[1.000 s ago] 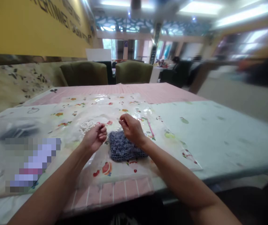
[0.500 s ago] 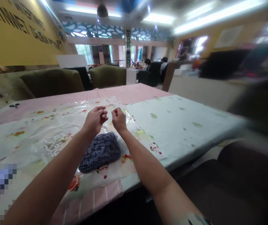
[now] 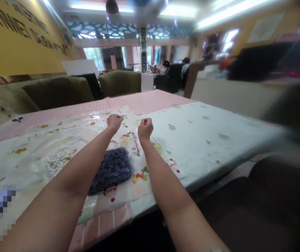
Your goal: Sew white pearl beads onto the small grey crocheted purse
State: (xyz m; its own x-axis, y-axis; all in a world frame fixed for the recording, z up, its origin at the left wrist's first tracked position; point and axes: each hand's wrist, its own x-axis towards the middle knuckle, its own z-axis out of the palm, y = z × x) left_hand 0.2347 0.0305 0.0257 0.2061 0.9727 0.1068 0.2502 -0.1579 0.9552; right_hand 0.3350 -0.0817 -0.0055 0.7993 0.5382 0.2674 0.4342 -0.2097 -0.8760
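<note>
My left hand [image 3: 115, 121] is raised above the table with its fingers closed in a pinch. A short gap to the right, my right hand [image 3: 145, 129] is closed too, its fingers curled in. Whatever either holds is too small or hidden to make out. Below them lies a dark blue-grey knitted pouch [image 3: 115, 168], partly behind my left forearm. A curved strand of pearl beads [image 3: 116, 142] shows at its far edge. The slim pink stick [image 3: 136, 142], like a crochet hook or pen, rests between my forearms.
Loose white pearl beads [image 3: 58, 161] lie on clear plastic [image 3: 41, 145] left of my left arm. A small black looped object [image 3: 17, 119] is at the far left. Chairs [image 3: 120, 83] stand beyond the pink cloth [image 3: 163, 98]; two people sit in the background.
Both hands have shifted right and moved farther apart, and my left fingers have closed more tightly. The pink stick has come into view between my arms. The camera view has shifted slightly.
</note>
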